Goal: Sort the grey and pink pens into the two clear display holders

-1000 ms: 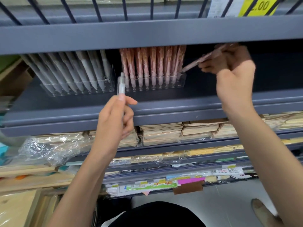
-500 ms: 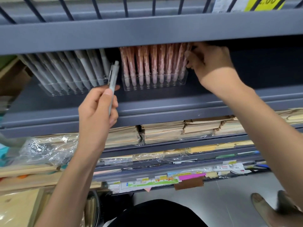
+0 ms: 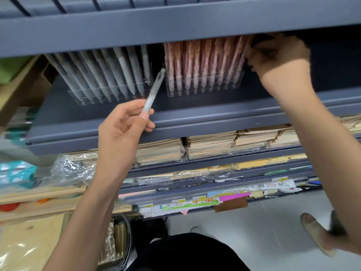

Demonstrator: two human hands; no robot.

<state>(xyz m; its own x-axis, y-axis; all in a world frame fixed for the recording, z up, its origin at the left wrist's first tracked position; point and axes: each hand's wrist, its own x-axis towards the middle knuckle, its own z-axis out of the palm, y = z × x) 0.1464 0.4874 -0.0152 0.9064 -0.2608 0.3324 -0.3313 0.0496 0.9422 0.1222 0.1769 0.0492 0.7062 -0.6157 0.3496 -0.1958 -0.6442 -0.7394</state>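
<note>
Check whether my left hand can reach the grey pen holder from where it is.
Probably yes. The left hand, pinching a grey pen, is just in front of the grey pen holder with nothing between them; the shelf above hangs low.

Dark grey metal shelving fills the view, its tiers stepping down toward a pale, smooth floor at the lower right. A lower tier carries stacks of tan paper packets, and the bottom edge shows coloured labels. At left lie light wooden boards and crinkled clear plastic.
</note>
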